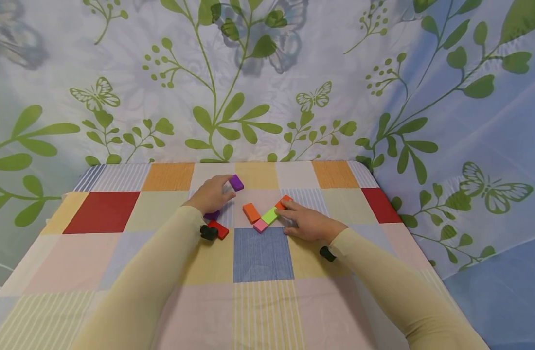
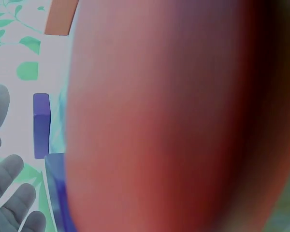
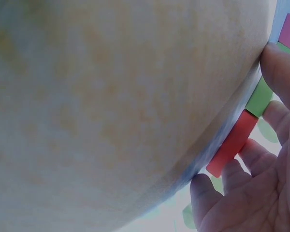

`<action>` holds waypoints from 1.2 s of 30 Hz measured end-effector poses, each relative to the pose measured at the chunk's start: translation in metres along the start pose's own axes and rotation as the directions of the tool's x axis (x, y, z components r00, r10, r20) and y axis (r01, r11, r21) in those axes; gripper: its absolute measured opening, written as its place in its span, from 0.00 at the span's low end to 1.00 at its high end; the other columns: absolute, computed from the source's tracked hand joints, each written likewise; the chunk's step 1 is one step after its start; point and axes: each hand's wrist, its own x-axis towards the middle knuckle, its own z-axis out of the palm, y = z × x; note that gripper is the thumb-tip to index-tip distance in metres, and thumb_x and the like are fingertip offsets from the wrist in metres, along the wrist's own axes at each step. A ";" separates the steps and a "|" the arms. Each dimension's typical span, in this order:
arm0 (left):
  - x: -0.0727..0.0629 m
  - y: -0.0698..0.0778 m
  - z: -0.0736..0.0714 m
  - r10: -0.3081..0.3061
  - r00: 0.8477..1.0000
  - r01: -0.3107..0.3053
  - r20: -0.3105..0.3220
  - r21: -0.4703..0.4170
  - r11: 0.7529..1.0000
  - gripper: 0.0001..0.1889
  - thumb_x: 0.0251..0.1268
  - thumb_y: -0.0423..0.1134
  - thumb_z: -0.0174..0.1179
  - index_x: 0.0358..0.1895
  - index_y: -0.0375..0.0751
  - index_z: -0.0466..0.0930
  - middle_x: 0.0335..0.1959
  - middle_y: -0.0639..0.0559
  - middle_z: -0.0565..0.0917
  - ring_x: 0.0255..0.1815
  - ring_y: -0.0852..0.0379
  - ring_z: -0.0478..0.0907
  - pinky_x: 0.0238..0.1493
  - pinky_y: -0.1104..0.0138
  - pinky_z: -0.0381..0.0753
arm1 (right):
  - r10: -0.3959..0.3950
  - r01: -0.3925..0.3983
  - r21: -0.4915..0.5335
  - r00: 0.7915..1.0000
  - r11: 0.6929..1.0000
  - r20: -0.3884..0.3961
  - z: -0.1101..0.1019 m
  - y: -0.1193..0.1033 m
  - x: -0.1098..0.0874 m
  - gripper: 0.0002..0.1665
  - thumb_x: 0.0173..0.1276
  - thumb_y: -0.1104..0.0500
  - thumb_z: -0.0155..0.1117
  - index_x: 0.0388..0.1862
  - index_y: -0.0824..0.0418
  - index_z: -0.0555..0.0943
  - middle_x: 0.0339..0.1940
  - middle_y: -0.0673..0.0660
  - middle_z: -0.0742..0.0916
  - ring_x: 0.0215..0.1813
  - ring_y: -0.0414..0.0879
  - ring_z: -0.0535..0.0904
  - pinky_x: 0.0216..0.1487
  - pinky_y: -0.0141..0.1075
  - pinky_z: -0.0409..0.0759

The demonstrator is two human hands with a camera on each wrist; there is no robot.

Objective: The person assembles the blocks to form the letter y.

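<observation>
My left hand [image 1: 211,195] reaches toward the far part of the table, its index fingertip beside a purple block [image 1: 236,183] in the head view. In the left wrist view its fingers [image 2: 9,174] are spread, with a gap between them and that purple block [image 2: 41,125]. Another purple block [image 1: 212,215] is partly hidden under this hand. My right hand [image 1: 309,222] has its relaxed fingertips at a row of blocks: orange [image 1: 286,201], green [image 1: 269,215] and pink [image 1: 260,225]. The right wrist view shows fingertips along the orange block [image 3: 232,142], which looks red there.
Another orange block [image 1: 251,213] leans at an angle close to the pink end of the row. A red block [image 1: 218,229] lies by the left wrist. The patchwork tablecloth [image 1: 262,255] extends to a leaf-patterned curtain [image 1: 250,87] behind.
</observation>
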 end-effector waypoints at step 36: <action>0.026 -0.001 -0.013 -0.113 0.991 0.112 0.074 0.015 0.994 0.43 0.77 0.57 0.59 0.84 0.38 0.53 0.83 0.34 0.61 0.84 0.34 0.58 0.83 0.41 0.59 | 0.018 -0.018 -0.004 1.000 1.000 0.022 0.000 0.000 -0.002 0.44 0.79 0.47 0.65 0.87 0.51 0.59 0.90 0.60 0.54 0.88 0.60 0.53 0.80 0.53 0.69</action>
